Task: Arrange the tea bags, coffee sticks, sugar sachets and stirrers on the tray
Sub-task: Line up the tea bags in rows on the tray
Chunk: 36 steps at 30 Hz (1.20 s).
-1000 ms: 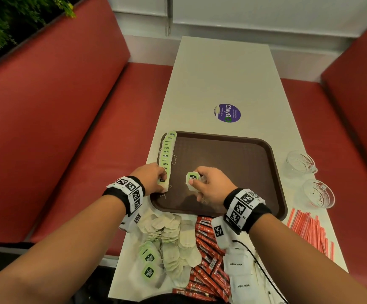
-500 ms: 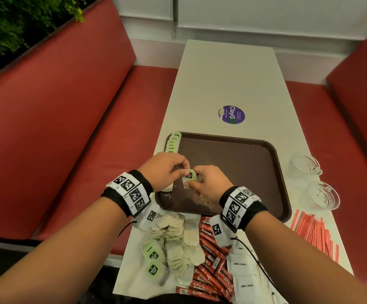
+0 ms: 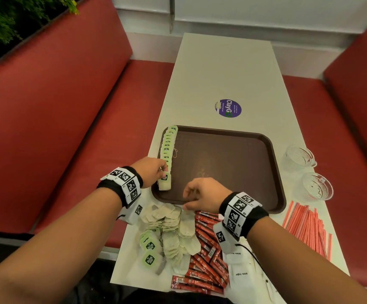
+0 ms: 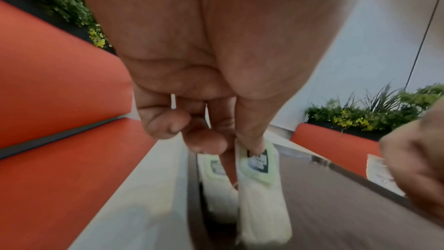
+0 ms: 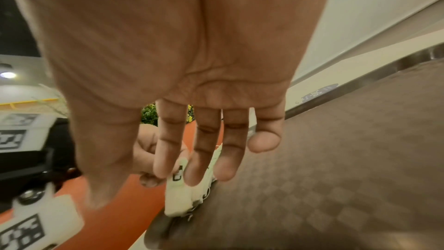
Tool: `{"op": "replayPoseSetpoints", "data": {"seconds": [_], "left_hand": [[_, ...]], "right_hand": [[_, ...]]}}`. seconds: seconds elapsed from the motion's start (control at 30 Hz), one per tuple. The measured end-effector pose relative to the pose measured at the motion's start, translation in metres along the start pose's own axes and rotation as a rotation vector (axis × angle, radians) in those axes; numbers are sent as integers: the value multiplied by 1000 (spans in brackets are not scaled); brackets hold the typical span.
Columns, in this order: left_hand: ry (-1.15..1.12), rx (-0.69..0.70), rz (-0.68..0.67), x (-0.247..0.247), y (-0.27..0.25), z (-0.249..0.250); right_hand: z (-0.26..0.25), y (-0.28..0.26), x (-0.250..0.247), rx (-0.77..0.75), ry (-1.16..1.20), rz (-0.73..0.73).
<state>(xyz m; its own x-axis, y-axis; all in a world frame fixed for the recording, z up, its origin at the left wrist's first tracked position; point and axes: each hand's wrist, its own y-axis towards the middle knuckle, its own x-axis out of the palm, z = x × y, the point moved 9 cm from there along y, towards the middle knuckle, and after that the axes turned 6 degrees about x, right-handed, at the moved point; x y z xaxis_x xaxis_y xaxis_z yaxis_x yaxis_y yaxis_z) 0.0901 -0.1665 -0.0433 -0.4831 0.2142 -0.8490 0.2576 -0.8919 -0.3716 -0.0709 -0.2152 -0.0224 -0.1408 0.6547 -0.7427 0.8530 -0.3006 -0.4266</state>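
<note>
A brown tray (image 3: 222,167) lies on the white table. Green-tagged tea bags stand in a row (image 3: 168,148) along its left rim. My left hand (image 3: 163,172) pinches the nearest tea bag (image 3: 164,184) at the row's near end. In the left wrist view, thumb and finger of the left hand (image 4: 242,144) hold that tea bag (image 4: 261,193) by its tag. My right hand (image 3: 188,198) hovers over the tray's near rim, fingers relaxed and empty. The right wrist view shows the right hand (image 5: 197,174) with its fingers spread in front of the tea bag row (image 5: 180,197).
Near the table's front edge lie loose tea bags (image 3: 169,227), red coffee sticks (image 3: 206,249) and white sugar sachets (image 3: 244,273). Red-and-white stirrers (image 3: 305,227) lie right of the tray, below two glass bowls (image 3: 300,156) (image 3: 316,186). Red benches flank the table.
The tea bag passed from my right hand to my left, which carried it left to the row's near end. The right hand let go and drew back toward the near rim.
</note>
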Motion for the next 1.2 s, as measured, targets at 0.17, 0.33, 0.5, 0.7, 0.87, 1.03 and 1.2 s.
{"op": "replayPoseSetpoints", "data": {"seconds": [0.17,0.33,0.5,0.7,0.87,1.03,1.2], "left_hand": [[79,-74,95,-2,7,-13],[90,-21,155,4,6,-3],[160,4,29,22,2,5],[87,42,104,9,-15,16],[-57,164,155,-1,-49,43],[-82,265,87,14,-70,70],[-76,233,50,33,-68,77]], "right_hand": [[-4,-9,23,-42,-105,-82],[-3,-14,42,-35,-156,-146],[-8,-20,54,-71,-249,-163],[-9,-22,46,-27,-207,-109],[-2,-23,35,45,-178,-12],[1,-26,27,47,-121,38],[-5,-29,12,-1,-29,104]]}}
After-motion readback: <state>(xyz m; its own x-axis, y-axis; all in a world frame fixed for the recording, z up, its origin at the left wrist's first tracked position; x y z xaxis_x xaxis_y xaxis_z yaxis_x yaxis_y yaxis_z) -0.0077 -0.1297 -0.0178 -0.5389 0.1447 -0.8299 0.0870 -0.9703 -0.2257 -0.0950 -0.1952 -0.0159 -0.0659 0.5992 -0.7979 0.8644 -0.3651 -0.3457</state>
